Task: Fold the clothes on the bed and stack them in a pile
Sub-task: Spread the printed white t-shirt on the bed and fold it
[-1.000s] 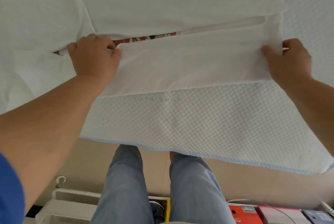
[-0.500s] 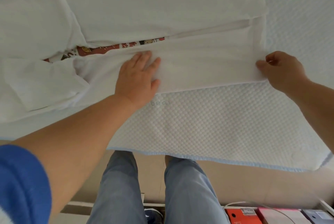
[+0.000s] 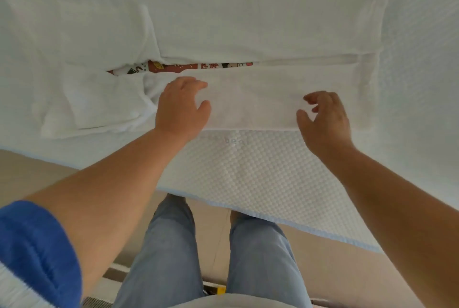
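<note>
A white T-shirt [image 3: 260, 34] lies face down across the bed, both long sides folded in toward the middle. A strip of its red printed front [image 3: 196, 67] shows in the gap between the flaps. The near flap [image 3: 260, 98] lies flat, with a short sleeve [image 3: 94, 103] spread at the left. My left hand [image 3: 182, 108] rests on the near flap close to the sleeve, fingers loosely bent. My right hand [image 3: 323, 118] hovers at the flap's near edge, fingers curled and holding nothing.
The bed has a white textured cover [image 3: 248, 171] with a pale blue hem [image 3: 285, 220] along its near edge. My legs in blue jeans [image 3: 161, 258] stand against that edge on a beige floor [image 3: 37, 171].
My right hand let go of the flap's right end and moved left toward the middle. My left hand stayed on the flap. The view shifted so the shirt sits further right.
</note>
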The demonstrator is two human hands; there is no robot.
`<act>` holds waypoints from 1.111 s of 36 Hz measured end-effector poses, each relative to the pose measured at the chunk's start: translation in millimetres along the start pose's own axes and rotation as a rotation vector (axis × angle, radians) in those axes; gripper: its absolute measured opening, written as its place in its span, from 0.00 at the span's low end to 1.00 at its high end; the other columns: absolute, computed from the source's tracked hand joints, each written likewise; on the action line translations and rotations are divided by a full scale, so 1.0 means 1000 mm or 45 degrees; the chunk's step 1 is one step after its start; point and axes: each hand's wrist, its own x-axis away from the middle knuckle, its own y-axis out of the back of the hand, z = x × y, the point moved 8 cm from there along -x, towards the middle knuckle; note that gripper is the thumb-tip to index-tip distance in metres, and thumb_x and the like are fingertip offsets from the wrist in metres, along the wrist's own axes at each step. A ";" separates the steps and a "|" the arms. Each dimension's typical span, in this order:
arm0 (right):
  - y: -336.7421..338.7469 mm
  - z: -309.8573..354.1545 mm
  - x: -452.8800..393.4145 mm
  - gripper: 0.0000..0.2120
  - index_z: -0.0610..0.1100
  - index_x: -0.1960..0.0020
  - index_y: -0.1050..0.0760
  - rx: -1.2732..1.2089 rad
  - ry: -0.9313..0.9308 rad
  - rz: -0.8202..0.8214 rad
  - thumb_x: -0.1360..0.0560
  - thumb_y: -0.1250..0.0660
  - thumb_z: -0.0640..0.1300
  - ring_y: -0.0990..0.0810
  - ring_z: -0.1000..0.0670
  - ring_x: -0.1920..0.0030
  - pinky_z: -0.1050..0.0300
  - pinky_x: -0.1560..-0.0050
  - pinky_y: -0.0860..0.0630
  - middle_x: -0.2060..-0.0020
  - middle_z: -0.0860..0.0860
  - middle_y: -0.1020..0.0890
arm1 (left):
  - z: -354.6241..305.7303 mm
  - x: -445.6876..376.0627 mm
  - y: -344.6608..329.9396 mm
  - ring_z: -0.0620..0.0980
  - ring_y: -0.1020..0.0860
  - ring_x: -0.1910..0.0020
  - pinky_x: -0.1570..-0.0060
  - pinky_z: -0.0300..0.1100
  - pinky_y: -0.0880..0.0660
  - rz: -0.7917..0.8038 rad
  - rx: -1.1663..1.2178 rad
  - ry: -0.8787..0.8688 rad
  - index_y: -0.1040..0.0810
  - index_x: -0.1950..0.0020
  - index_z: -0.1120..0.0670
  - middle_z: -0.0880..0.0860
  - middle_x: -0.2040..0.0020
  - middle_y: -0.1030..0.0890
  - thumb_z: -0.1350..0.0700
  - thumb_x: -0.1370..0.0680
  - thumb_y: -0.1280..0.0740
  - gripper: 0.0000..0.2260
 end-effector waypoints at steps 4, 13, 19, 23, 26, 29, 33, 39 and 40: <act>-0.047 0.049 0.013 0.11 0.47 0.42 0.27 -0.006 0.111 0.230 0.24 0.36 0.45 0.26 0.54 0.53 0.61 0.53 0.33 0.49 0.55 0.26 | 0.055 0.013 0.049 0.57 0.29 0.38 0.37 0.48 0.36 -0.170 -0.010 0.181 0.23 0.39 0.57 0.58 0.39 0.25 0.57 0.24 0.37 0.14; -0.106 0.149 0.014 0.11 0.50 0.42 0.27 -0.089 0.213 0.327 0.24 0.37 0.50 0.28 0.63 0.62 0.65 0.61 0.35 0.52 0.58 0.27 | 0.198 0.018 0.118 0.58 0.29 0.38 0.38 0.47 0.34 -0.340 0.015 0.520 0.26 0.36 0.56 0.59 0.38 0.26 0.51 0.24 0.35 0.18; -0.145 0.209 -0.002 0.17 0.44 0.52 0.24 -0.182 0.024 0.410 0.25 0.39 0.58 0.24 0.53 0.60 0.59 0.65 0.31 0.61 0.51 0.20 | 0.269 0.009 0.107 0.57 0.22 0.51 0.57 0.42 0.31 -0.117 0.305 0.964 0.24 0.57 0.58 0.54 0.58 0.21 0.39 0.28 0.34 0.21; -0.170 0.238 -0.009 0.26 0.36 0.53 0.21 -0.274 -0.164 0.440 0.26 0.38 0.61 0.20 0.42 0.52 0.47 0.45 0.27 0.55 0.42 0.17 | 0.279 0.002 0.083 0.56 0.21 0.51 0.48 0.47 0.25 0.126 0.582 0.992 0.22 0.52 0.59 0.55 0.54 0.20 0.37 0.30 0.32 0.24; -0.189 0.249 -0.011 0.20 0.40 0.58 0.21 -0.294 -0.265 0.498 0.28 0.34 0.59 0.19 0.44 0.52 0.48 0.42 0.26 0.59 0.46 0.17 | 0.277 -0.008 0.087 0.56 0.21 0.54 0.59 0.43 0.28 0.100 0.623 0.865 0.23 0.55 0.55 0.53 0.60 0.22 0.43 0.27 0.33 0.14; -0.195 0.247 -0.011 0.15 0.39 0.53 0.21 -0.400 -0.351 0.430 0.27 0.31 0.52 0.19 0.43 0.51 0.45 0.43 0.24 0.54 0.44 0.17 | 0.276 -0.013 0.091 0.60 0.20 0.52 0.58 0.46 0.27 -0.020 0.855 0.757 0.22 0.56 0.53 0.55 0.60 0.21 0.49 0.24 0.35 0.08; -0.197 0.238 -0.004 0.08 0.44 0.55 0.22 -0.553 -0.450 0.364 0.26 0.32 0.49 0.20 0.44 0.51 0.42 0.46 0.22 0.54 0.46 0.19 | 0.287 -0.002 0.104 0.48 0.23 0.60 0.64 0.37 0.29 -0.189 0.970 0.684 0.23 0.58 0.50 0.45 0.62 0.22 0.49 0.23 0.36 0.07; -0.206 0.227 0.000 0.08 0.49 0.53 0.26 -0.140 -0.303 0.370 0.26 0.33 0.53 0.23 0.54 0.62 0.60 0.61 0.29 0.62 0.56 0.22 | 0.306 0.017 0.080 0.54 0.22 0.57 0.61 0.41 0.31 0.033 0.520 0.654 0.22 0.53 0.56 0.52 0.58 0.20 0.52 0.24 0.36 0.08; -0.203 0.226 0.000 0.10 0.50 0.50 0.28 -0.069 -0.282 0.317 0.27 0.33 0.54 0.25 0.56 0.62 0.62 0.64 0.32 0.61 0.57 0.23 | 0.310 0.018 0.081 0.54 0.22 0.55 0.59 0.41 0.31 0.023 0.445 0.651 0.23 0.51 0.55 0.53 0.56 0.19 0.52 0.25 0.36 0.08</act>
